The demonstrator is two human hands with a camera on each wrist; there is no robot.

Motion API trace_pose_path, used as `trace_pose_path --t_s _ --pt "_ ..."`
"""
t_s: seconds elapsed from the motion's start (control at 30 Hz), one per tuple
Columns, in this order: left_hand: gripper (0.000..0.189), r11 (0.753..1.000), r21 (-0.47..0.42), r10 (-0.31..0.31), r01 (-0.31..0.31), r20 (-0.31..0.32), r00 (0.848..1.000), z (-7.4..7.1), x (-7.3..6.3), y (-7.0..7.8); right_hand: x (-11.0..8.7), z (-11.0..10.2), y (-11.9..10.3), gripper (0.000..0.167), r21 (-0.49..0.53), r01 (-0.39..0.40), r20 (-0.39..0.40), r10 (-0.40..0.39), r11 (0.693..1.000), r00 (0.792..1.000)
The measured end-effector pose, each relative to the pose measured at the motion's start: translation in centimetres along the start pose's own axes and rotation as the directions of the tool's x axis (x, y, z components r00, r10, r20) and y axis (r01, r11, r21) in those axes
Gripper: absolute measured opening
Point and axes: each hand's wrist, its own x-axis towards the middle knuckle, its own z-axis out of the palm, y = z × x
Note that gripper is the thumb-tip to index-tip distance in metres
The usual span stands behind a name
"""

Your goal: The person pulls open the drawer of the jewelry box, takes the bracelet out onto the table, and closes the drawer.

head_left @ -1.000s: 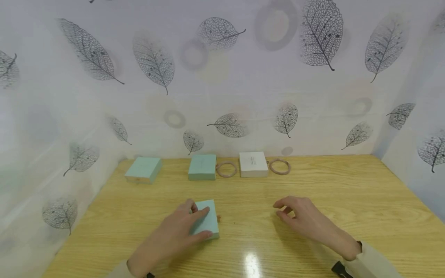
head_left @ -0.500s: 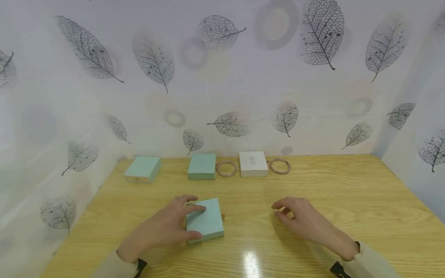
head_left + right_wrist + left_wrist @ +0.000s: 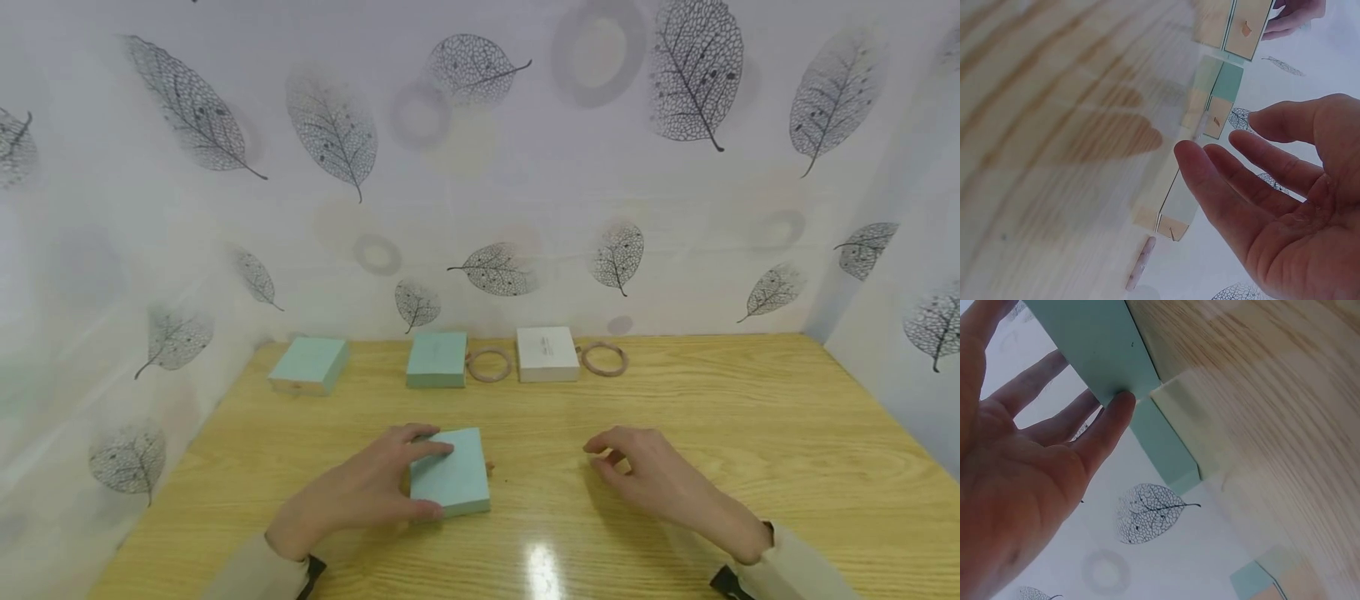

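Backdrop (image 3: 480,192) with dark leaf prints and pale circles rises behind a wooden table (image 3: 690,392) and at both its sides. The glossy table top carries a bright reflection near its front. Two beige sleeves (image 3: 802,567) come in from the near side.

The left hand (image 3: 360,492) is laid over a light green box (image 3: 456,479): the thumb is at the near edge, one finger rests on the top, another reaches the far edge — so this hand holds the box between its two sides. The box is on the near half of the table, a little left of the middle. The right hand (image 3: 652,475) is well apart from it, above the table; its fingers are softly bent, and between thumb and index finger I notice a narrow gap.

Along the back stand, from left, an angled box (image 3: 309,365) of pale green, a darker green box (image 3: 437,360) and a white box (image 3: 547,354) with small print on top. Just right of the darker one lies a pinkish ring (image 3: 489,365); beside the white one, a second ring (image 3: 604,359). Smallest is an orange tab (image 3: 490,468) — it sticks out at the right side of the held box.
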Motion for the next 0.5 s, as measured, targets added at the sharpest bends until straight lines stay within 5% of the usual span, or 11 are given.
trace_pose_path --t_s 0.5 --pt "0.068 0.998 -0.010 0.067 -0.067 0.036 0.997 0.8 2.0 1.1 0.5 1.0 -0.4 0.018 0.048 0.026 0.005 -0.026 0.999 1.000"
